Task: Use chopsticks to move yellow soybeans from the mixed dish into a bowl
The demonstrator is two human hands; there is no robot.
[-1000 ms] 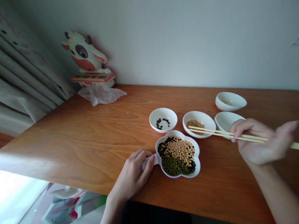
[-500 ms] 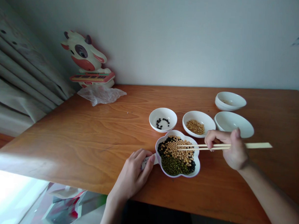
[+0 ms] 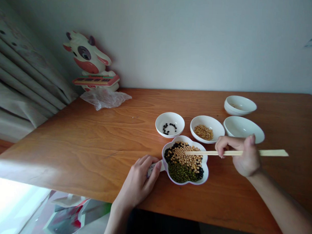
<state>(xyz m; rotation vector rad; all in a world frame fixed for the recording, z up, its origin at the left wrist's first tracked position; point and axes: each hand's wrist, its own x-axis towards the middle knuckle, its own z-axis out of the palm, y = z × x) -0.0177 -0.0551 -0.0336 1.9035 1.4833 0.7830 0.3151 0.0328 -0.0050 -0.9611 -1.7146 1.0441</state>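
My left hand [image 3: 140, 181] is closed round the short handle of a flower-shaped white dish [image 3: 205, 178]. In the dish lie tan soybeans [image 3: 179, 153], green mung beans [image 3: 181, 173] and black beans [image 3: 200, 173]. My right hand [image 3: 240, 154] grips a pair of wooden chopsticks [image 3: 272, 153], whose tips rest close together among the soybeans. Whether a bean is between the tips is too small to tell. Just behind the dish are a white bowl with several black beans [image 3: 170, 134] and a white bowl with soybeans [image 3: 220, 127].
Behind my right hand stands another white bowl [image 3: 257, 132], with a further white bowl [image 3: 240, 111] beyond it. A cow-shaped toy keyboard [image 3: 95, 81] and a crumpled plastic bag [image 3: 105, 100] are at the back left. Curtains [image 3: 20, 102] hang along the left side of the wooden table [image 3: 93, 155].
The chopsticks have closed from slightly apart to nearly together, and my right hand has shifted slightly right. My left hand and the dish stay in place.
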